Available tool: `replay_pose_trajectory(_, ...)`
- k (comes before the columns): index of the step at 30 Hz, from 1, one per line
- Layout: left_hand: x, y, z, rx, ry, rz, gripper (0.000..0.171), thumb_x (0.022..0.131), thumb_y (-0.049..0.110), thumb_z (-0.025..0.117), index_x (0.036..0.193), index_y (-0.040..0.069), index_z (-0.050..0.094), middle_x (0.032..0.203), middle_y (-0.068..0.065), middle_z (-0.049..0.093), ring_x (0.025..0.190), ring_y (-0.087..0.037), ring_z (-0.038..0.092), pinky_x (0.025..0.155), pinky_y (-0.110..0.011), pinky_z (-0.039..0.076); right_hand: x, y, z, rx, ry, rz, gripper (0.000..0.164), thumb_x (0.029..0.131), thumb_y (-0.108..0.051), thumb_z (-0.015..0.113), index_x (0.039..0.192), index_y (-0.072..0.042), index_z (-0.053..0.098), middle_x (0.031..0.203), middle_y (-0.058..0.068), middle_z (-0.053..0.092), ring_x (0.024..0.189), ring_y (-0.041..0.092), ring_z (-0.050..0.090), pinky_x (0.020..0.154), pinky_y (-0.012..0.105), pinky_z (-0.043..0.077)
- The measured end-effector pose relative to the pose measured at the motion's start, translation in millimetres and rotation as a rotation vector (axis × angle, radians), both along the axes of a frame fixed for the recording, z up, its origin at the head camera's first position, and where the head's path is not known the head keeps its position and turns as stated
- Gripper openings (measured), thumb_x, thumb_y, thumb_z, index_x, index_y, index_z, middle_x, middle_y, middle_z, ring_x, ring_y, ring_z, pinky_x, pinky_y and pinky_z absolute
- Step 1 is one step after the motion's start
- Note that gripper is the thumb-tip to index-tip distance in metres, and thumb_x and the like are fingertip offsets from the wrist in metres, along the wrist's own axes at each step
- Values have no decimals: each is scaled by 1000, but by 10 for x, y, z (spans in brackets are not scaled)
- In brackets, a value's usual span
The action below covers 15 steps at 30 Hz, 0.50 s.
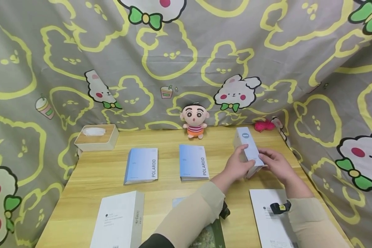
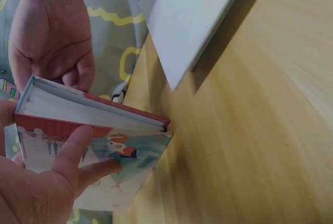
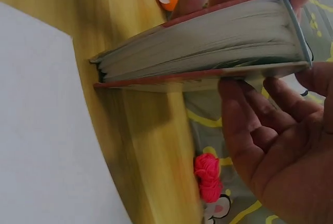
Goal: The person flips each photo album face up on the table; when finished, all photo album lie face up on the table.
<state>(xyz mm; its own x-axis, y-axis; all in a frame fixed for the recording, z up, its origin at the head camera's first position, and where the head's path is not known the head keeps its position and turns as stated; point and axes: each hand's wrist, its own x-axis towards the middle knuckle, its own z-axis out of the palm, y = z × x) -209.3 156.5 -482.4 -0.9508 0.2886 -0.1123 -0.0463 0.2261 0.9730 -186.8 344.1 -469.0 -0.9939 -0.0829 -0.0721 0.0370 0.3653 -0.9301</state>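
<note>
A thick photo album (image 1: 249,143) stands on edge at the right of the table, its pale blue spine facing up. My left hand (image 1: 235,168) grips it from the left, fingers spread over the illustrated cover (image 2: 112,174) with its red band. On the other side my right hand (image 1: 276,164) holds it, thumb by the spine and fingers under the opposite cover. The right wrist view shows the page block (image 3: 208,41) between the slightly parted covers. One lower corner of the album appears to touch the wood.
Two blue POLAROID albums (image 1: 141,165) lie mid-table. White boxes or books (image 1: 114,220) lie at front left and front right (image 1: 263,217). A dark green album (image 1: 217,232) is partly under my left forearm. Behind are a tissue box (image 1: 108,137), a plush doll (image 1: 194,120) and pink yarn (image 1: 264,126).
</note>
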Motion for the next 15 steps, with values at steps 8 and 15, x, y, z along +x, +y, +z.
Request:
replay_pose_trajectory(8,-30,5,-19,89,-60,11,89,92,17,80,166,35,35,159,-9,49,136,-29,53,102,-36,53,-46,87,-74,-38,-102,47,57,116,-27,43,150,19,39,119,3,71,95,4,69,81,36,61)
replay_pose_trajectory(15,-30,29,-76,316,-186,28,91,89,-3,75,162,36,38,162,-11,45,109,-31,69,69,-45,66,-97,191,-159,17,-204,113,57,116,-26,42,154,16,35,139,24,62,101,10,68,91,45,60)
